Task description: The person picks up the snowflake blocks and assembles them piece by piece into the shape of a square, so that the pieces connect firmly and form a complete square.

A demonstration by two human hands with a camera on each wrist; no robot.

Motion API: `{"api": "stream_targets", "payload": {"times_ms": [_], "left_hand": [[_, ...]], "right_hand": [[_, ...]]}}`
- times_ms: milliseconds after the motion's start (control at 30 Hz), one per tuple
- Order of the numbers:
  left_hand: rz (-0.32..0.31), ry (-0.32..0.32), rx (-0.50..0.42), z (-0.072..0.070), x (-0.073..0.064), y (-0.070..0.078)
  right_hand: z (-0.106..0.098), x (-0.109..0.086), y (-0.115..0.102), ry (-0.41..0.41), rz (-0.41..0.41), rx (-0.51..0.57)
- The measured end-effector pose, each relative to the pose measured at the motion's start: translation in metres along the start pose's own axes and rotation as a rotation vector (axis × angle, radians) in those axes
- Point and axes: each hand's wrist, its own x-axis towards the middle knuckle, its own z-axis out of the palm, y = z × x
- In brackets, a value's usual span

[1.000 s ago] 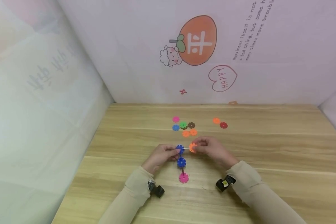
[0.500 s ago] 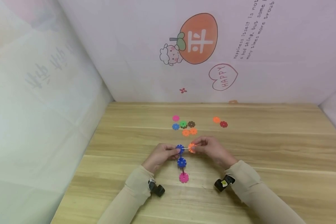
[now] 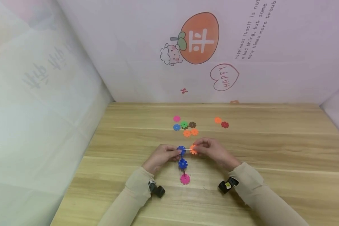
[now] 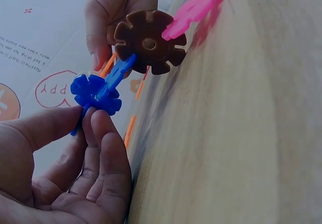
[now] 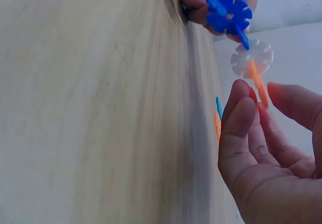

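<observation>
A chain of slotted flower-shaped plastic discs is held over the table between both hands. My left hand (image 3: 162, 157) pinches a blue disc (image 3: 181, 149) between thumb and fingers. My right hand (image 3: 216, 153) pinches an orange disc (image 5: 258, 83), which is slotted into a white disc (image 5: 241, 60). The white disc joins the blue part of the chain and appears edge-on in the head view. Toward the person, the chain runs through another blue disc (image 3: 182, 164) and a brown disc (image 4: 149, 58) to a pink disc (image 3: 185, 179) at its near end. Fingertips partly cover both pinched discs.
Loose discs lie beyond the hands on the wooden table (image 3: 115, 135): pink (image 3: 176, 118), light blue (image 3: 176, 127), green (image 3: 184, 124), brown (image 3: 192, 125) and orange (image 3: 187, 133). Farther right are an orange disc (image 3: 217, 120) and a red one (image 3: 225, 125). A printed white sheet (image 3: 147, 78) stands behind.
The orange disc in my right hand has come very slightly closer to the blue disc. My left hand keeps its grip, and the loose discs stay where they were.
</observation>
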Motion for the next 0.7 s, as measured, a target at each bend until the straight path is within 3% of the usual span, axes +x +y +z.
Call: {"api": "stream_targets", "payload": {"times_ms": [200, 533, 700], "left_hand": [[-0.004, -0.009, -0.015, -0.001, 0.0, -0.001], [0.001, -0.009, -0.038, -0.001, 0.0, -0.003], [0.007, -0.012, -0.028, -0.001, 0.0, -0.003]], "right_hand": [[-0.009, 0.002, 0.005, 0.011, -0.039, -0.009], [-0.024, 0.019, 0.001, 0.139, -0.109, -0.356], [-0.021, 0.032, -0.008, 0.174, -0.151, -0.456]]}}
